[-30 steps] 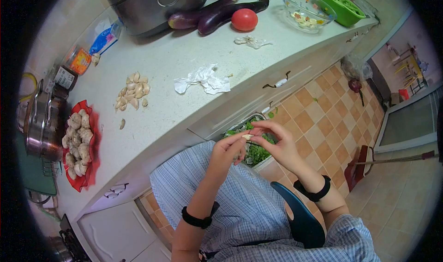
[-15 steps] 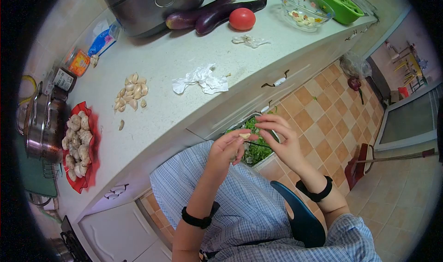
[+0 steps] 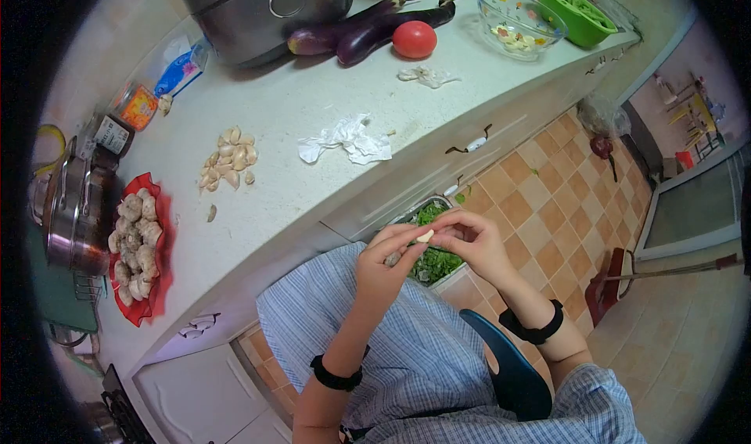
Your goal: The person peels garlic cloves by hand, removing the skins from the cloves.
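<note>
A pale garlic clove [image 3: 425,237] is held in front of me, above a bin of green leaves [image 3: 438,266]. My left hand [image 3: 383,264] pinches it between thumb and fingertips. From the other side, my right hand [image 3: 475,244] has its thumb and fingertips closed at the clove's end. A small greyish thing shows at the curled fingers of the left hand, too little seen to name. On the counter lie a pile of unpeeled garlic cloves [image 3: 231,159] and a crumpled white tissue [image 3: 345,140]. Peeled cloves sit in a flowered glass bowl [image 3: 522,21].
A red dish [image 3: 156,276] of mushrooms stands at the counter's left, beside a steel pot [image 3: 74,225]. Toward the back are a black cooker [image 3: 262,14], two eggplants [image 3: 375,33], a tomato [image 3: 415,39] and a green basket [image 3: 579,15]. A red dustpan [image 3: 604,291] stands on the tiled floor.
My right hand has come left and its fingers have closed at the clove. The left hand has turned slightly and keeps its pinch. The view has shifted a little.
</note>
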`<move>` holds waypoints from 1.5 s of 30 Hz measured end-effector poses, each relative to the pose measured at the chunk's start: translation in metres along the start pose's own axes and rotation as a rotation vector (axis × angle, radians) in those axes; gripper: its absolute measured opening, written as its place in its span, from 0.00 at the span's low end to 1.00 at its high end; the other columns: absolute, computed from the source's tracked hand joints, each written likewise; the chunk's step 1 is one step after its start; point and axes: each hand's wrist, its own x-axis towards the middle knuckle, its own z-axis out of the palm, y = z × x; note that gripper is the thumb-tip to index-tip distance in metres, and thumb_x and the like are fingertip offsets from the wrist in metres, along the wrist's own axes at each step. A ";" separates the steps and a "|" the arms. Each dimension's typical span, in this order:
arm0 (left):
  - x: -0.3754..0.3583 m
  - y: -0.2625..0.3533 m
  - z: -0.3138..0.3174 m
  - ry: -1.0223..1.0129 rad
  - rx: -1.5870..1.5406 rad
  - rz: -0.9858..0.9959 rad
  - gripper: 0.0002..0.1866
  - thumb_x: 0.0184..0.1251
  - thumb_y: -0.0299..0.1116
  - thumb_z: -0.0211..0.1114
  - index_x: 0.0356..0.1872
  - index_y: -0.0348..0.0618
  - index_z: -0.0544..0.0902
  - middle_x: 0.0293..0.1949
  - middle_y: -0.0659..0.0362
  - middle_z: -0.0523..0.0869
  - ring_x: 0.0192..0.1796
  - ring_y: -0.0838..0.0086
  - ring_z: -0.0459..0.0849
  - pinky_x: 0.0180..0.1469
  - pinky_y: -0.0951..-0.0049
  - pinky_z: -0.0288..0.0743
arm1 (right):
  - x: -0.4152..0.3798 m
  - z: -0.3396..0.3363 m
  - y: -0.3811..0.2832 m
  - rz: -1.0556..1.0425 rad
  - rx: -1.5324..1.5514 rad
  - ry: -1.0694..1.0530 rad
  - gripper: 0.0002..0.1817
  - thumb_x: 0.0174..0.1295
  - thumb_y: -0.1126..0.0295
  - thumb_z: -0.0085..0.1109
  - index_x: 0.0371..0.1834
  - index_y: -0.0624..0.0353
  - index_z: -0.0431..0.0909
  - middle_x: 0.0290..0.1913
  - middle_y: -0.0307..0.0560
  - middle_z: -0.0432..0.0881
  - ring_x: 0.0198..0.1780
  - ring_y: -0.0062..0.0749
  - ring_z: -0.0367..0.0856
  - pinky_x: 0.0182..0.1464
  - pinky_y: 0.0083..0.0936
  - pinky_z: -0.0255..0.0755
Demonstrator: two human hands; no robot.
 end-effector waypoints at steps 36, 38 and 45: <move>-0.006 0.006 -0.018 0.012 -0.372 -0.547 0.12 0.56 0.28 0.61 0.41 0.38 0.80 0.19 0.69 0.74 0.19 0.90 0.64 0.19 0.88 0.54 | -0.013 0.025 -0.005 0.030 0.065 -0.023 0.13 0.49 0.81 0.58 0.41 0.67 0.76 0.38 0.45 0.76 0.32 0.21 0.76 0.33 0.13 0.70; -0.006 0.007 -0.018 -0.006 -0.394 -0.565 0.11 0.56 0.28 0.61 0.41 0.37 0.80 0.19 0.69 0.73 0.18 0.90 0.63 0.18 0.88 0.53 | -0.013 0.025 -0.008 0.014 0.042 -0.039 0.13 0.50 0.81 0.58 0.41 0.66 0.76 0.37 0.44 0.76 0.32 0.21 0.76 0.33 0.13 0.70; -0.006 0.009 -0.014 -0.012 -0.355 -0.552 0.11 0.55 0.28 0.62 0.39 0.37 0.80 0.20 0.67 0.75 0.19 0.90 0.64 0.19 0.88 0.55 | -0.014 0.021 -0.003 0.011 0.074 -0.026 0.12 0.51 0.80 0.57 0.41 0.67 0.75 0.36 0.45 0.76 0.34 0.21 0.76 0.35 0.14 0.70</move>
